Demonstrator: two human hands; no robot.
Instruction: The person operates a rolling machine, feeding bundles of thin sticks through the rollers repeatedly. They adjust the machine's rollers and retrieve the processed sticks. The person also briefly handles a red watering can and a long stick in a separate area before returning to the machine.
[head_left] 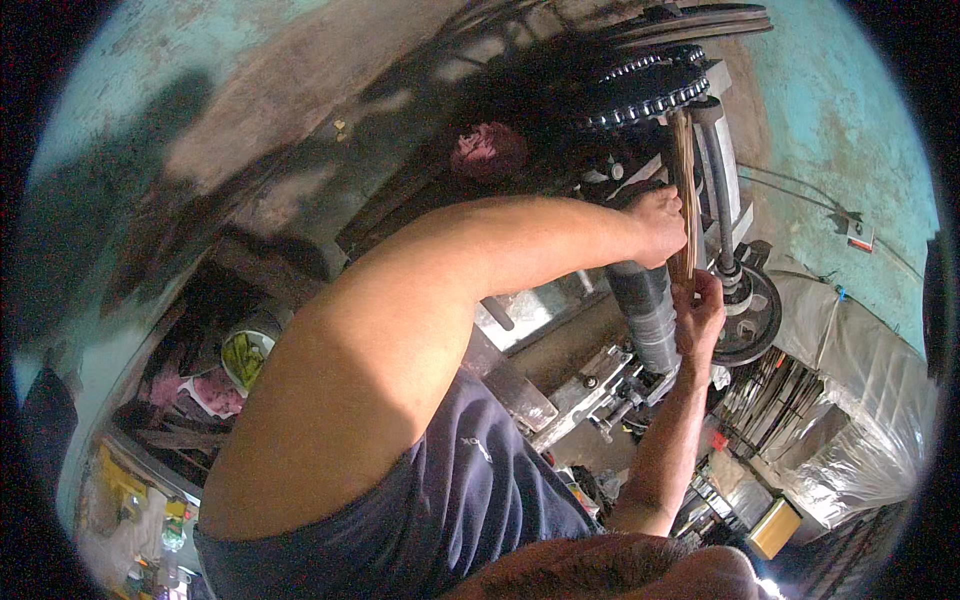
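A long pale bundle of thin strips [685,150], apparently wood, runs down from below a toothed black sprocket [645,90]. My left hand [655,225] is closed on the strips about halfway down, my forearm reaching across the view. My right hand [698,310] is closed around their lower part, a little below the left. Beside both hands is a dark grey cylinder [642,315], partly behind my left hand. A vertical metal shaft [720,190] stands just right of the strips, with a black wheel [760,335] around its lower part.
A metal machine bed [590,390] lies below the cylinder. At right are plastic sheeting [870,440] over stored rods and a small box [858,236] on the turquoise wall. At left sit a bucket with green contents [243,358] and pink material [215,393]. A pink bunch [488,150] lies behind my arm.
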